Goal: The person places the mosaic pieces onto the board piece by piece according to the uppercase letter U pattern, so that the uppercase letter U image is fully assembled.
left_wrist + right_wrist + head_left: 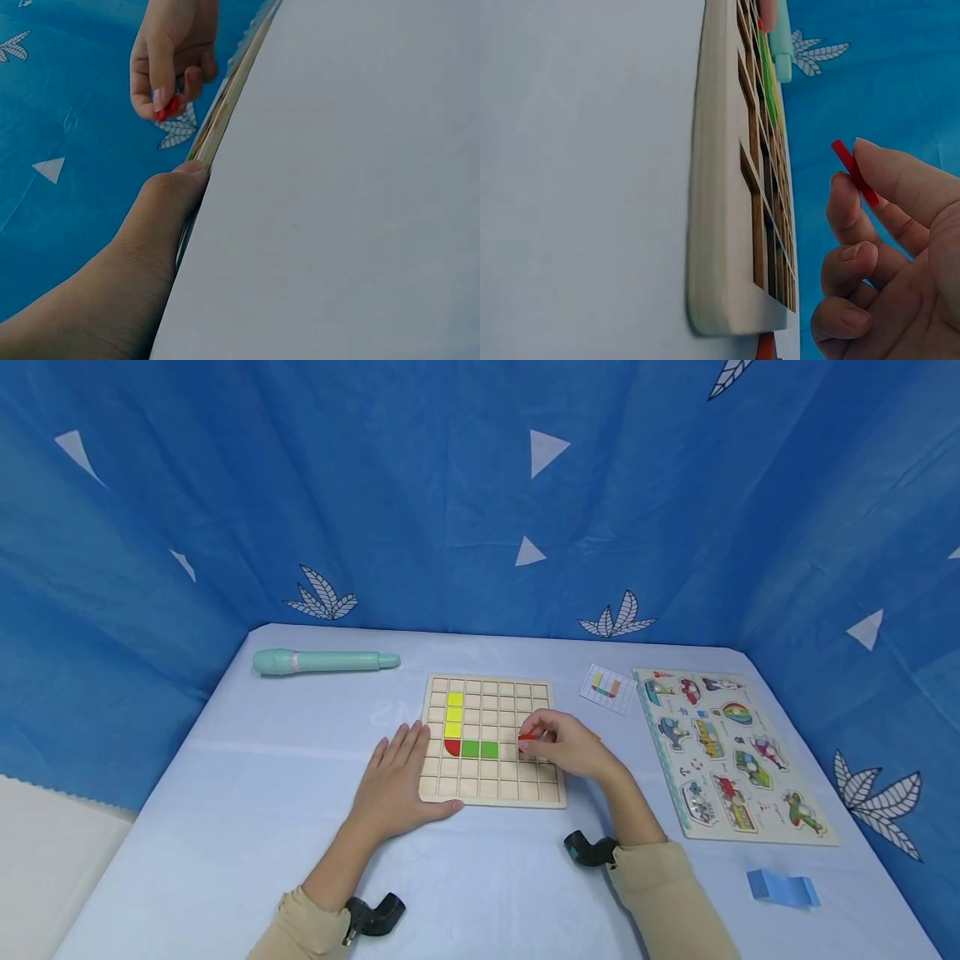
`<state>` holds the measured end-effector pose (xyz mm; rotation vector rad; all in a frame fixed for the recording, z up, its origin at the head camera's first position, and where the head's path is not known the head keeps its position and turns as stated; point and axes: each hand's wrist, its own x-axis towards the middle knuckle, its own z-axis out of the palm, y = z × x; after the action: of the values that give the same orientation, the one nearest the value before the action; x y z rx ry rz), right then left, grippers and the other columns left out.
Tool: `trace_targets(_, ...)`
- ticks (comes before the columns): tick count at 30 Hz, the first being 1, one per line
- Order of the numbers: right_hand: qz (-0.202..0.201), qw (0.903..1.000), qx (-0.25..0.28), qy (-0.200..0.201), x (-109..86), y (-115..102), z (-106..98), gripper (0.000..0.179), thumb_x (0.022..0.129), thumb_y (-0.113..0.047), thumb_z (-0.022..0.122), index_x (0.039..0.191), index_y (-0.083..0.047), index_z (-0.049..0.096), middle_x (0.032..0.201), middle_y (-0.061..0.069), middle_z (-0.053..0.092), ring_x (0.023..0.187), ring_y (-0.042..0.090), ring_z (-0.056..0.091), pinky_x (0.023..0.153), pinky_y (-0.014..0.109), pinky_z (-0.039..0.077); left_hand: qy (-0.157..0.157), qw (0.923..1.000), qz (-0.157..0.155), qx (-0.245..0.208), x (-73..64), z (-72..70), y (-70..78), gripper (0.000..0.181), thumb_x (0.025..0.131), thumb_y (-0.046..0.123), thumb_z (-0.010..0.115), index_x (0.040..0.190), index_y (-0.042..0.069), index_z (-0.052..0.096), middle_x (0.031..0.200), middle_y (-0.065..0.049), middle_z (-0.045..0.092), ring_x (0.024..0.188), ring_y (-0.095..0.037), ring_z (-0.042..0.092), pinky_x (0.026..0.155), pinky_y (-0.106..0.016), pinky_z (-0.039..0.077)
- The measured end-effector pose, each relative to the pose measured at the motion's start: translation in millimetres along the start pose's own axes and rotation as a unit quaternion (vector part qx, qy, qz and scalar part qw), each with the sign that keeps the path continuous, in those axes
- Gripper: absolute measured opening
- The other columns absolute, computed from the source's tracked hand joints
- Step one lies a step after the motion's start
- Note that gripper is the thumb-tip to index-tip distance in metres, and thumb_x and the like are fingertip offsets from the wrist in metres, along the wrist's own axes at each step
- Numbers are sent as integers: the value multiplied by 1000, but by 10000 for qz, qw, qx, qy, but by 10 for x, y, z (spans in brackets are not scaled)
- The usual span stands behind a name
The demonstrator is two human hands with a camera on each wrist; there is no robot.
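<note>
A wooden grid board [450, 786] lies mid-table, with yellow squares [453, 714], a red rounded tile [452, 747] and two green squares [480, 750] set in an L shape. My left hand [397, 785] lies flat at the board's left side, fingers straight, its thumb along the near edge. Above the board's right half, my right hand [564, 743] pinches a small red tile [528, 737] between thumb and fingertips. In the right wrist view this red tile [855, 172] is tilted, held off the board; the other fingers are loosely curled.
Right of the board lie a small pattern card [608, 688] and a large picture puzzle [735, 760]. A folded blue piece [783, 889] sits at the near right. At the back left is a mint-green microphone-shaped object [326, 662]. An orange piece [766, 346] shows beside the board's edge.
</note>
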<state>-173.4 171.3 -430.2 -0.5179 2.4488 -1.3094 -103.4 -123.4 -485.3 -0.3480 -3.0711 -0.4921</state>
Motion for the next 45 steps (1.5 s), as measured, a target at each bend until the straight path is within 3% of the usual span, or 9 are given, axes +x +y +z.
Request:
trace_targets(9, -49, 10000, -7, 70, 62, 28, 92, 13, 91, -22, 73, 100, -16, 66, 90, 5, 64, 68, 21, 49, 55, 24, 39, -31, 10000, 4, -25, -4, -24, 5, 123, 71, 85, 56, 160, 12, 14, 168, -5, 13, 156, -26, 8, 125, -54, 11)
trace_targets(20, 50, 9989, -439, 153, 139, 2, 211, 9, 91, -26, 73, 96, -23, 66, 88, -1, 63, 74, 19, 54, 65, 28, 45, -38, 10000, 23, -22, -4, -23, 1, 123, 71, 86, 55, 160, 12, 14, 168, -5, 13, 156, -26, 8, 125, -53, 12)
trace_targets(45, 124, 9968, -751, 227, 163, -17, 308, 9, 91, -25, 74, 94, -22, 66, 84, -2, 60, 77, 17, 55, 68, 28, 46, -8, 10000, 40, -9, -2, -10, 2, 122, 71, 85, 56, 160, 12, 16, 168, -5, 14, 156, -27, 9, 125, -54, 13)
